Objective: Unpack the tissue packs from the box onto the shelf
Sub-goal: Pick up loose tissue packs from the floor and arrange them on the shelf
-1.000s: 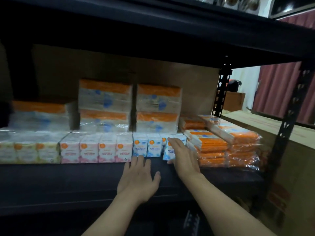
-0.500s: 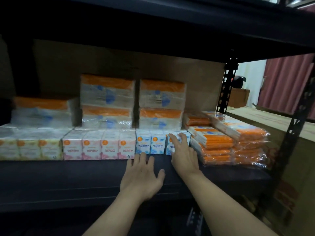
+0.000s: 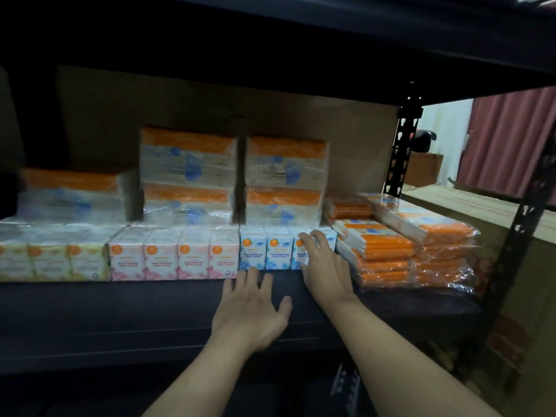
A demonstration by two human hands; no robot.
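Spread-fingered, the right hand [image 3: 326, 267] presses the blue tissue pack [image 3: 296, 253], likely squaring its row; the left hand [image 3: 252, 308] lies flat, empty, on the shelf [image 3: 120, 311].

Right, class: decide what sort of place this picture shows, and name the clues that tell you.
Probably a storeroom or shop stockroom: a black metal shelf with slotted uprights, shrink-wrapped tissue packs stacked and lined up in bulk, and a cardboard box beside the rack.
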